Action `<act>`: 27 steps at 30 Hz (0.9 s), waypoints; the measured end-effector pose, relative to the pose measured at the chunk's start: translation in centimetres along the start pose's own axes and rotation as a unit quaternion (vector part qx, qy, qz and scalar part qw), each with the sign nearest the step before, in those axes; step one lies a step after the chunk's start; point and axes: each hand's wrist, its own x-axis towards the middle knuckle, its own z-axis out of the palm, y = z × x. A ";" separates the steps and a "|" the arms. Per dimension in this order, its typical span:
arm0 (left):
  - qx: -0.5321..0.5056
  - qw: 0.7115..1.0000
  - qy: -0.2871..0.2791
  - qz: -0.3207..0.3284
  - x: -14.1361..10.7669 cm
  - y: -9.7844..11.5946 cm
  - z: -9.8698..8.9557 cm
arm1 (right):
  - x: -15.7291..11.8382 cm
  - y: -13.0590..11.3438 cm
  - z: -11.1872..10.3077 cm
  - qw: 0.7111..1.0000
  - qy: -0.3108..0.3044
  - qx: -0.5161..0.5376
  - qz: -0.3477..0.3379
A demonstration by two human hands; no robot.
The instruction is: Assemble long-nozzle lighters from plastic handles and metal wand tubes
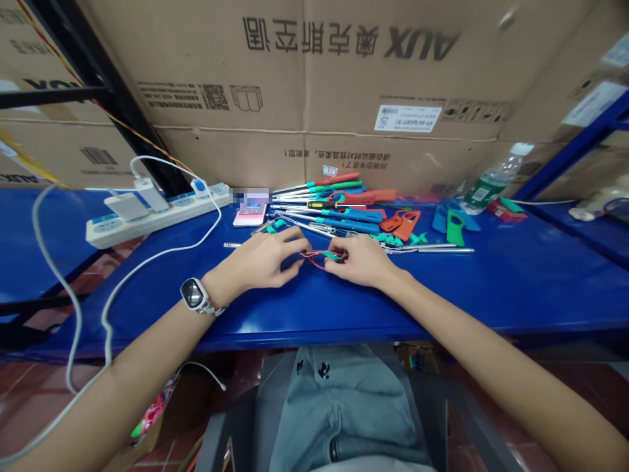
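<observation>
My left hand [275,259] and my right hand [366,261] meet above the front part of the blue table. Both pinch a small bundle of thin red wires [317,254] with a green part, stretched between the fingertips. The bundle's ends are hidden by my fingers. Just behind my hands lie several long-necked lighters [344,195] with red, blue and green handles and metal tubes. Loose orange handle pieces [403,224] and small green parts [417,238] lie beyond my right hand. Thin metal rods [442,249] stretch out to the right of it.
A white power strip [162,215] with chargers and a trailing white cable [147,267] is on the left. A phone [251,208] lies behind my left hand. At the back right stands a plastic bottle [494,180]. A large cardboard box [304,78] walls off the back.
</observation>
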 end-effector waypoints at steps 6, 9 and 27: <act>0.025 1.000 -0.007 0.011 -0.1 -0.4 0.3 | 0.0 -0.1 -0.1 1.000 -0.011 0.004 0.006; 0.019 1.000 -0.016 0.011 -0.1 -0.6 0.5 | 0.0 -0.1 -0.1 1.000 -0.010 0.009 0.002; 0.093 0.995 -0.005 0.022 -0.1 -0.2 0.4 | 0.1 0.5 0.1 1.000 0.003 0.022 -0.007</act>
